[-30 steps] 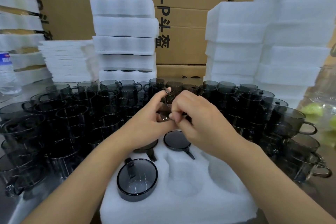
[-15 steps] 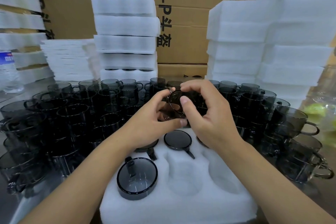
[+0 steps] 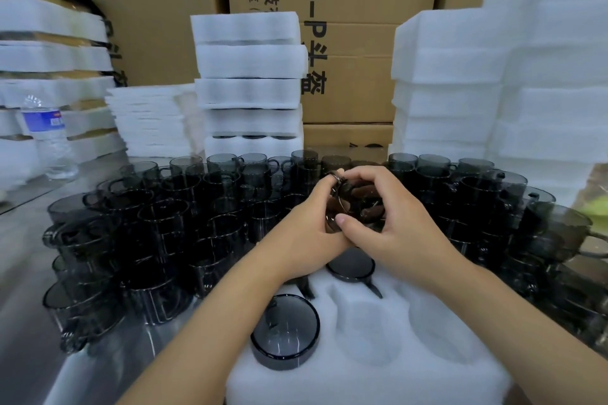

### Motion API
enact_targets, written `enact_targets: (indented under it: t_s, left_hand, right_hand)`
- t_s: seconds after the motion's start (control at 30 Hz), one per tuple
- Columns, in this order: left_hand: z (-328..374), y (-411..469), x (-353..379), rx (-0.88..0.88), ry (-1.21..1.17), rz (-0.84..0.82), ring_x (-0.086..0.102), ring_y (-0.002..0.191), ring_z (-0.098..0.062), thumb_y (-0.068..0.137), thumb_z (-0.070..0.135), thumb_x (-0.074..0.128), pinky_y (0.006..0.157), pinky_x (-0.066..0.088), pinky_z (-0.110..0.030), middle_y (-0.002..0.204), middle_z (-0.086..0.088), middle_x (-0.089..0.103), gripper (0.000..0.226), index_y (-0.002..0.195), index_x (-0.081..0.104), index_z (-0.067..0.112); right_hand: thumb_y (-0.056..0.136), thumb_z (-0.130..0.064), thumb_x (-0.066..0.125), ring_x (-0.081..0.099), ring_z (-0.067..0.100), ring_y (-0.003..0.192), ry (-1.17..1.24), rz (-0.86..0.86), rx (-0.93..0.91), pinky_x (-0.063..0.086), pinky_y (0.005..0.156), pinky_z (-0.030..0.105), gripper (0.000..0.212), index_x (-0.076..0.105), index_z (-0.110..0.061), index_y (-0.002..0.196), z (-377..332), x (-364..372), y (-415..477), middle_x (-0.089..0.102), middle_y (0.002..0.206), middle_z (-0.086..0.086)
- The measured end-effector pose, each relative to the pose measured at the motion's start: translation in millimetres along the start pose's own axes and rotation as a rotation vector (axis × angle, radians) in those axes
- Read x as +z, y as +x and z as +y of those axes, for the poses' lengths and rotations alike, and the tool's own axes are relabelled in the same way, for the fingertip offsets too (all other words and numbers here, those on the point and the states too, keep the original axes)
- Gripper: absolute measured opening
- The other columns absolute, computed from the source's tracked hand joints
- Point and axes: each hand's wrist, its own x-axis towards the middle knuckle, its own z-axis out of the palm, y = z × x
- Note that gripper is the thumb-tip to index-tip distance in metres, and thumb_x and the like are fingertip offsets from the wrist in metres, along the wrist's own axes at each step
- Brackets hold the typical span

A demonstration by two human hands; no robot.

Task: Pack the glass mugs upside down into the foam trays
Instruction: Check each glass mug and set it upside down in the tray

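Cardboard boxes (image 3: 345,43) and foam stacks (image 3: 250,76) backed a table of dark mugs (image 3: 171,223). The left hand (image 3: 306,227) and right hand (image 3: 394,223) were closed together round one held mug (image 3: 353,204), which seemed to lie sideways. The foam tray (image 3: 460,371) lay at six o'clock from them, its empty pockets (image 3: 368,332) nearer the right hand.

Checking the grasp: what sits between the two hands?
One dark glass mug, gripped by the left hand and right hand above the foam tray; the head view shows it.

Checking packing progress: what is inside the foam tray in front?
Two upside-down mugs show, near mug and far mug; a third mug hides under the left hand. Two pockets empty.
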Motion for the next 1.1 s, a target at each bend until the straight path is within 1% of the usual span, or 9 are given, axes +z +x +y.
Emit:
enact_targets:
  t_s: [0.13, 0.33, 0.4, 0.47, 0.53, 0.63, 0.8, 1.0, 1.1]
  left_hand:
    - [2.4, 8.8, 6.5, -0.004, 0.062, -0.007, 0.060, 0.080, 0.009, 0.075, 0.035, 0.062, 0.065, 0.046, -0.012, 0.095, 0.024, 0.060, 0.064, 0.131, 0.031, 0.043]
    - [1.3, 18.3, 7.5, -0.039, 0.069, -0.017, 0.059, 0.085, 0.003, 0.080, 0.031, 0.066, 0.064, 0.043, -0.014, 0.098, 0.021, 0.058, 0.066, 0.135, 0.030, 0.040]
    - [0.4, 17.1, 6.6, -0.032, 0.050, -0.009, 0.060, 0.087, 0.003, 0.079, 0.030, 0.067, 0.068, 0.045, -0.016, 0.101, 0.023, 0.058, 0.069, 0.136, 0.030, 0.042]
    - [-0.2, 15.9, 6.6, -0.004, -0.021, -0.005, 0.062, 0.095, 0.002, 0.077, 0.026, 0.069, 0.081, 0.050, -0.020, 0.108, 0.021, 0.059, 0.071, 0.136, 0.033, 0.041]
    - [-1.2, 14.8, 6.1, 0.007, -0.140, 0.005, 0.064, 0.103, -0.005, 0.074, 0.017, 0.073, 0.093, 0.050, -0.027, 0.117, 0.009, 0.062, 0.076, 0.138, 0.035, 0.036]
    - [-1.4, 13.5, 3.3, -0.002, -0.264, 0.012, 0.066, 0.106, -0.016, 0.074, 0.001, 0.076, 0.097, 0.050, -0.036, 0.121, -0.006, 0.063, 0.079, 0.140, 0.041, 0.028]
    - [-0.5, 11.5, -1.0, -0.005, -0.325, -0.011, 0.066, 0.099, -0.009, 0.067, -0.010, 0.068, 0.082, 0.053, -0.021, 0.108, 0.001, 0.070, 0.064, 0.116, 0.060, 0.029]
    - [-0.6, 10.8, -4.5, -0.035, -0.355, -0.016, 0.065, 0.095, -0.006, 0.072, -0.020, 0.059, 0.080, 0.053, -0.020, 0.105, 0.001, 0.071, 0.064, 0.117, 0.064, 0.025]
    - [-0.6, 11.0, -4.4, -0.051, -0.392, 0.014, 0.063, 0.093, -0.015, 0.073, -0.024, 0.051, 0.079, 0.050, -0.028, 0.105, -0.004, 0.071, 0.066, 0.114, 0.065, 0.025]
  right_hand:
    - [0.077, -0.027, 0.065, 0.050, -0.009, 0.104, -0.020, 0.013, 0.007, 0.036, 0.080, 0.001, 0.046, 0.048, -0.040, 0.117, 2.9, -6.3, 1.1, 0.052, 0.115, -0.023]
    - [0.079, -0.021, 0.067, 0.051, -0.006, 0.103, -0.004, 0.003, 0.023, 0.040, 0.079, 0.005, 0.045, 0.049, -0.037, 0.117, 11.5, -7.2, 7.6, 0.054, 0.112, -0.019]
    - [0.079, -0.019, 0.068, 0.052, -0.005, 0.105, 0.037, -0.011, 0.017, 0.040, 0.081, 0.006, 0.048, 0.050, -0.035, 0.120, 13.1, -7.2, 7.5, 0.054, 0.115, -0.017]
    - [0.079, -0.017, 0.070, 0.051, -0.004, 0.110, 0.085, -0.031, 0.006, 0.040, 0.085, 0.006, 0.054, 0.047, -0.035, 0.125, 14.0, -8.8, 5.8, 0.053, 0.120, -0.018]
    - [0.079, -0.018, 0.069, 0.051, -0.005, 0.114, 0.158, -0.052, 0.003, 0.041, 0.088, 0.008, 0.059, 0.043, -0.041, 0.127, 14.5, -11.3, 2.3, 0.052, 0.122, -0.021]
    - [0.073, -0.021, 0.065, 0.049, -0.006, 0.117, 0.214, -0.052, -0.004, 0.045, 0.086, 0.012, 0.063, 0.039, -0.050, 0.123, 14.2, -14.2, -3.0, 0.052, 0.120, -0.027]
    - [0.071, -0.030, 0.067, 0.047, -0.006, 0.116, 0.036, -0.069, -0.020, 0.045, 0.086, 0.013, 0.068, 0.038, -0.042, 0.131, 18.6, -13.1, -5.2, 0.047, 0.126, -0.026]
    - [0.072, -0.031, 0.073, 0.043, -0.012, 0.114, -0.077, -0.054, -0.057, 0.040, 0.083, 0.006, 0.073, 0.036, -0.042, 0.134, 25.6, -17.7, -7.0, 0.042, 0.126, -0.031]
    - [0.072, -0.033, 0.073, 0.044, -0.009, 0.109, -0.127, -0.042, -0.069, 0.036, 0.081, 0.003, 0.071, 0.037, -0.041, 0.132, 27.0, -19.6, -8.2, 0.041, 0.121, -0.030]
